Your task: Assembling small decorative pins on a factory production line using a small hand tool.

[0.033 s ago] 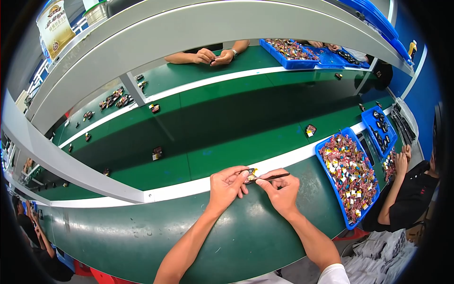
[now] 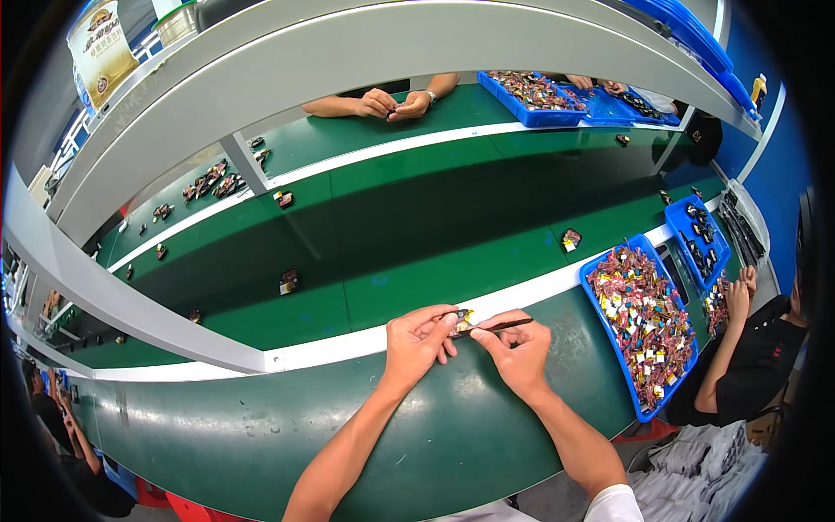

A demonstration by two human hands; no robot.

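My left hand (image 2: 419, 341) pinches a small dark part with a yellow-and-white piece (image 2: 467, 318) on it, above the near edge of the white rail. My right hand (image 2: 518, 355) is closed round a thin black tool (image 2: 508, 325), which looks like tweezers. The tool's tip reaches the small part between the hands; fingers partly hide the contact. To the right of my right hand stands a blue tray (image 2: 595, 300) heaped with small dark-red, white and yellow pieces (image 2: 639, 331).
Beyond the white rail (image 2: 335, 345) a green belt (image 2: 417, 300) carries scattered small parts such as this one (image 2: 571, 239). A smaller blue tray (image 2: 724, 252) holds black parts. A grey beam (image 2: 391, 43) crosses overhead. Co-workers' hands (image 2: 396, 104) show opposite and at right.
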